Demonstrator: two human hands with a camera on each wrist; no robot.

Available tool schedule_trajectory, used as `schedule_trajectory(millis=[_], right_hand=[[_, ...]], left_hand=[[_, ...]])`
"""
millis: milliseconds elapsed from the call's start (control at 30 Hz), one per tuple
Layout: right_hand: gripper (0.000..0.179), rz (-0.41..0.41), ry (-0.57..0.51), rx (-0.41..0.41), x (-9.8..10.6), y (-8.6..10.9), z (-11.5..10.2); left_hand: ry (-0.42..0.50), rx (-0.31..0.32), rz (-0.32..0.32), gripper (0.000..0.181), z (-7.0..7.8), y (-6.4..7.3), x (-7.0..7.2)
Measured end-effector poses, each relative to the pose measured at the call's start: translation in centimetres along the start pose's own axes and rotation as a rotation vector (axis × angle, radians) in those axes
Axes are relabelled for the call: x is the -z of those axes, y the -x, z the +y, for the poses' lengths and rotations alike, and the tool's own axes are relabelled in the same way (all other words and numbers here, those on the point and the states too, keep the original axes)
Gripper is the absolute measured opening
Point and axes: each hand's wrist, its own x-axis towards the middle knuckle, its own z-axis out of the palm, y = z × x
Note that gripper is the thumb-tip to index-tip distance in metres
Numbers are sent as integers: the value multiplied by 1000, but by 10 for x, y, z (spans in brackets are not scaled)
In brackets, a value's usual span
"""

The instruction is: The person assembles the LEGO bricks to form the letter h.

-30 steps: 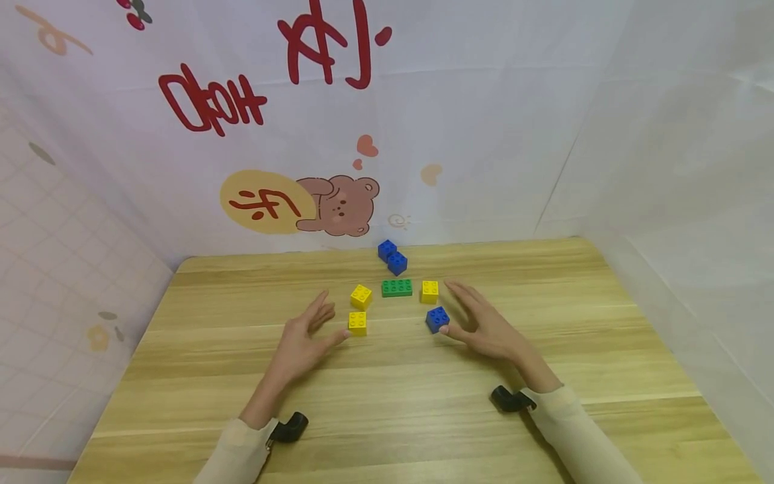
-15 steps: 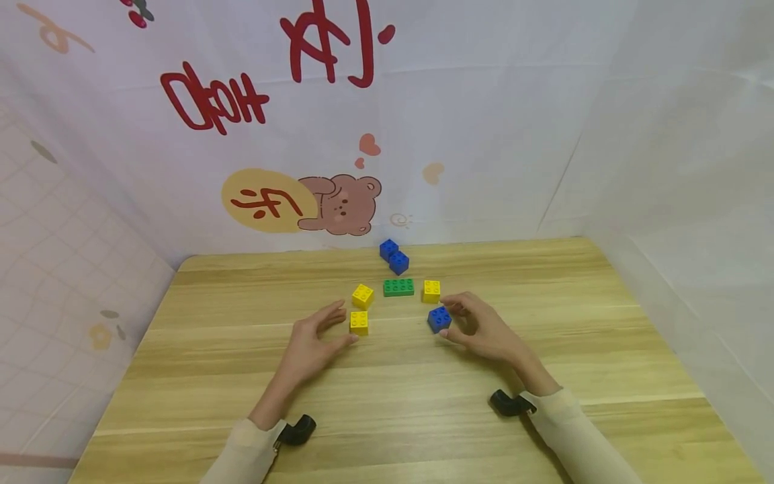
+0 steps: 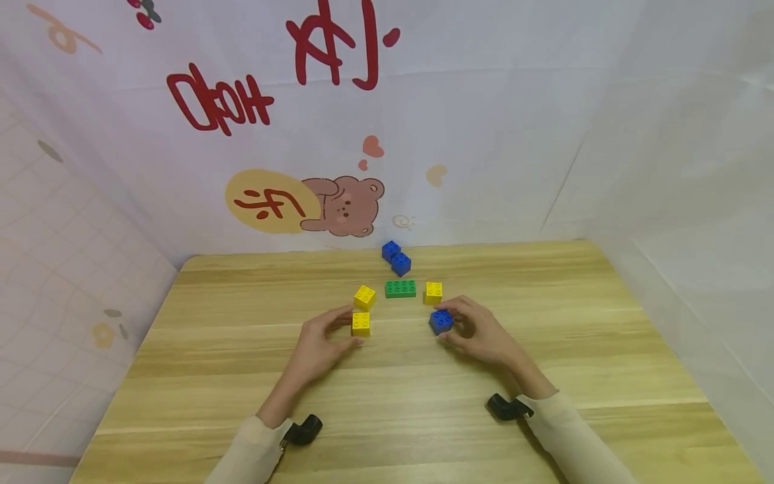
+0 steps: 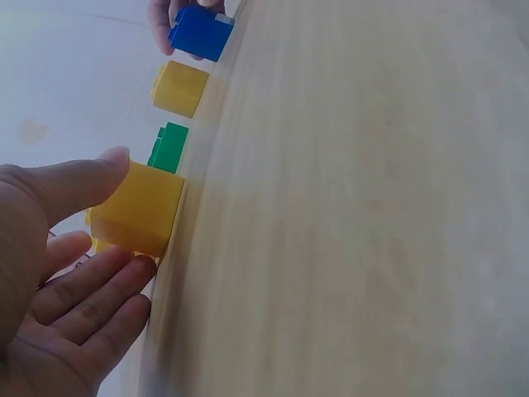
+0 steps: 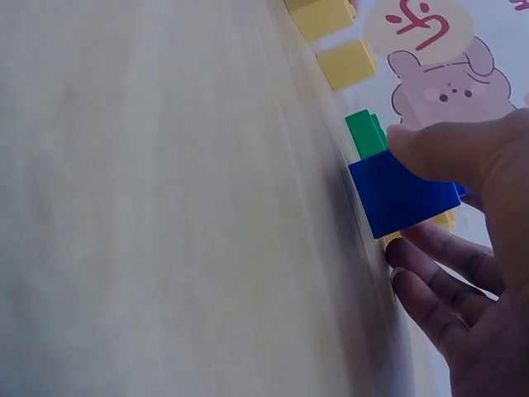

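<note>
My left hand (image 3: 320, 346) has its thumb and fingers on either side of the nearer yellow brick (image 3: 361, 325) at its right; the left wrist view shows the thumb over one edge of this yellow brick (image 4: 136, 208) and fingertips at the opposite edge. On the other side, my right hand (image 3: 480, 333) pinches a blue brick (image 3: 441, 322) between thumb and fingers. In the right wrist view, the thumb overlaps the upper part of the blue brick (image 5: 401, 194). Both bricks are square, studs up, low at the wooden table (image 3: 399, 403).
A second yellow brick (image 3: 365, 297) lies just behind the left one. Farther back are a long green brick (image 3: 400, 289), a third yellow brick (image 3: 433, 293) near my right fingers, and two blue bricks (image 3: 401, 264) corner to corner. A printed cloth (image 3: 484, 134) hangs behind the table.
My left hand has moved rightward and brought its thumb and fingers around the yellow brick. My right fingers have curled in toward the thumb around the blue brick, which has turned slightly.
</note>
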Motion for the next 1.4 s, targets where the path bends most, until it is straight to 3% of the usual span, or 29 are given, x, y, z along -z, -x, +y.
schedule_trajectory(millis=[400, 667, 967, 1400], right_hand=[[45, -1, 17, -39, -4, -3, -3], [43, 30, 32, -7, -9, -7, -4], [43, 28, 37, -35, -15, -12, -10], [42, 39, 25, -30, -22, -18, -15]], left_hand=[[25, 15, -8, 54, 1, -7, -10], [86, 2, 1, 52, 0, -11, -17], [189, 40, -3, 51, 0, -13, -26], [214, 64, 9, 51, 6, -16, -37]])
